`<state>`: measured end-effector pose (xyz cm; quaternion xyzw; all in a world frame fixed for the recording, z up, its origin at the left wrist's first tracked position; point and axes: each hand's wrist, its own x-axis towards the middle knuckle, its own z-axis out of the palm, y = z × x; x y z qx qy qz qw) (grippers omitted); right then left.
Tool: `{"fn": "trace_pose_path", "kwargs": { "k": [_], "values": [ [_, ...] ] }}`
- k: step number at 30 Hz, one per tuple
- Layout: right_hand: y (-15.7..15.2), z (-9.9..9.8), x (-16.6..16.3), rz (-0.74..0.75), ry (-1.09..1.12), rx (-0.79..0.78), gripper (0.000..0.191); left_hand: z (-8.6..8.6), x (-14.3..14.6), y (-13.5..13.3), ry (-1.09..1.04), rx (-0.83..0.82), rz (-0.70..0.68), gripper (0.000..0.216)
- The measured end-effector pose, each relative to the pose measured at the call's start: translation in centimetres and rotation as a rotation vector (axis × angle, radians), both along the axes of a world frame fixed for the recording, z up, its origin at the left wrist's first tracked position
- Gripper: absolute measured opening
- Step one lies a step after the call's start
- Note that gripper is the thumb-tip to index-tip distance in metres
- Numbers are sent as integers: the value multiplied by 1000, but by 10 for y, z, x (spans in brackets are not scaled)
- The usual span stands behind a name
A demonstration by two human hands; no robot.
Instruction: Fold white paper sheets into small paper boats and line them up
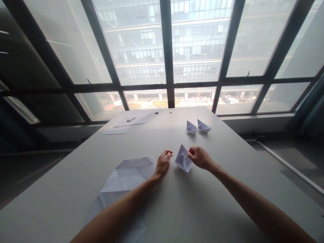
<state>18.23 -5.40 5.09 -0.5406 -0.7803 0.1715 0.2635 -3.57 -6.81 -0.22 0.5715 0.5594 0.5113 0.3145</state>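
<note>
A folded white paper boat [182, 160] is tilted up near the middle of the table, its hollow side facing me. My right hand [199, 157] pinches its right edge between thumb and fingers. Just left of the boat, my left hand [164, 162] rests near the tabletop with its fingers curled in; no object shows in it. Under and beside my left forearm lies a large creased sheet of white paper [121, 184], partly hidden by the arm. Farther back on the right stand two more paper boats, one [191, 128] left of the other [204, 126].
The white table [215, 209] runs away from me to tall, dark-framed windows [167, 50]. At its far left lie flat white sheets [118, 129] with a small white item [131, 119] on top. Two round holes [156, 113] sit at the far end. Curtains [307, 98] hang at the sides.
</note>
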Motion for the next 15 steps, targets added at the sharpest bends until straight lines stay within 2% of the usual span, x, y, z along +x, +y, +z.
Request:
{"fn": "trace_pose_path", "kwargs": {
  "k": [9, 15],
  "values": [
    [2, 13, -16, 72, -223, -164, 20, 0, -1, 0, -29, -18, 10, 29],
    [3, 14, -17, 68, -190, -160, 18, 5, 0, -2, -19, -40, 13, 29]
  ]
}}
